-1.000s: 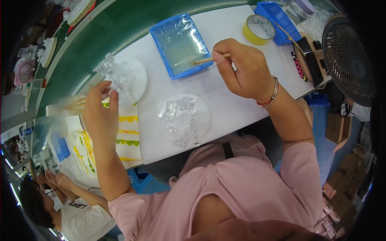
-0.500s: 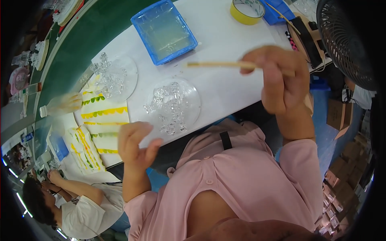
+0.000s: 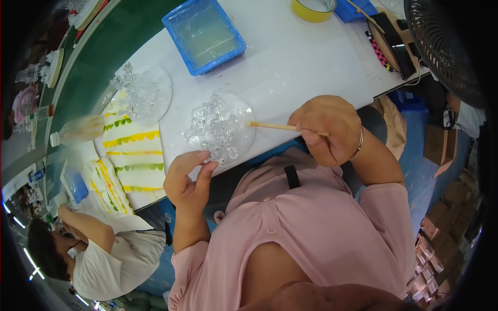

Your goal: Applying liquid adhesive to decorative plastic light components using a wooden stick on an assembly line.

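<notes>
Stick [image 3: 275,126] pinched in the right hand [image 3: 332,129], tip by the nearer clear disc's [image 3: 245,106] right rim on the bench [image 3: 290,78]; left hand [image 3: 188,179] at its clear pieces [image 3: 215,122], pinching or not unclear. Best keep pieces steady, tip light.

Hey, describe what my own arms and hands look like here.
Your loose, pink sleeves end around the elbows, leaving both forearms uncovered. Your left hand and right hand are gloveless. A thin, shiny metal bangle circles the right wrist; the left wrist shows no jewellery.
</notes>
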`<state>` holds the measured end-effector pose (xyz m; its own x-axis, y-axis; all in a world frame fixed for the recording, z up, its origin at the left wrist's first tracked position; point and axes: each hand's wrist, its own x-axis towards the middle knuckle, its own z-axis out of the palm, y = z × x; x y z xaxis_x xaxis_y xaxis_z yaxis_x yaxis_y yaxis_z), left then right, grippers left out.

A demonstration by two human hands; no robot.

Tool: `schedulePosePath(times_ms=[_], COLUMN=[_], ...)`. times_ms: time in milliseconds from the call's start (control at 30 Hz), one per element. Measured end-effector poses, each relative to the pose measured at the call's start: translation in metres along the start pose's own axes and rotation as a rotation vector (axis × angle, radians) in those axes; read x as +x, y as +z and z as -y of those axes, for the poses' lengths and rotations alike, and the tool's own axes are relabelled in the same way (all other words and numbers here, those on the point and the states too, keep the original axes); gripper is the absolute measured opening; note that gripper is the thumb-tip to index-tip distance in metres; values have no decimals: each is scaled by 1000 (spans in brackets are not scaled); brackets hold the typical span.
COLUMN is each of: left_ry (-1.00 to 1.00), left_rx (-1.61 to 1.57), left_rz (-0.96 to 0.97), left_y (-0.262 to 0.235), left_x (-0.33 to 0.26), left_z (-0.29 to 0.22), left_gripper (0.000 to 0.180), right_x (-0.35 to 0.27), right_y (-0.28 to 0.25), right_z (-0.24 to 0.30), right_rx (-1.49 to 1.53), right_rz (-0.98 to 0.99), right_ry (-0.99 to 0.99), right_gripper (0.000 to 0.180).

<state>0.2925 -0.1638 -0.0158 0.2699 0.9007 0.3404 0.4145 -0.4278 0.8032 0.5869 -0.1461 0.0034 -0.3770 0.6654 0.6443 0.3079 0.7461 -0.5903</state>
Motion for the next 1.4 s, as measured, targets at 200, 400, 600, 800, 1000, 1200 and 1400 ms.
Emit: schedulePosePath(times_ms=[200,400,600,800,1000,1200,1400], left_ry=[-17,-32,29,32,45,43,47], left_rx=[-25,-5,31,30,13,8,-5], left_rz=[1,-33,-123,-135,-109,-95,-92], left_y=[7,14,32,33,34,35,37], left_x=[4,4,13,14,15,17,18], left_z=[-4,-10,-13,-13,-10,-12,-11], left_gripper=[22,19,17,18,19,20,20], right_x=[10,7,11,8,2,6,3], right_y=[9,-1,1,-4,0,0,-5], right_z=[-14,-2,-14,-15,-13,-16,-7], right_rx=[-63,-43,-113,-179,-89,-110,-37], right_rz=[-119,-29,-127,-70,-114,-133,-146], right_ry=[-6,10,9,-26,13,-32,25], right_gripper=[6,6,7,9,9,9,11])
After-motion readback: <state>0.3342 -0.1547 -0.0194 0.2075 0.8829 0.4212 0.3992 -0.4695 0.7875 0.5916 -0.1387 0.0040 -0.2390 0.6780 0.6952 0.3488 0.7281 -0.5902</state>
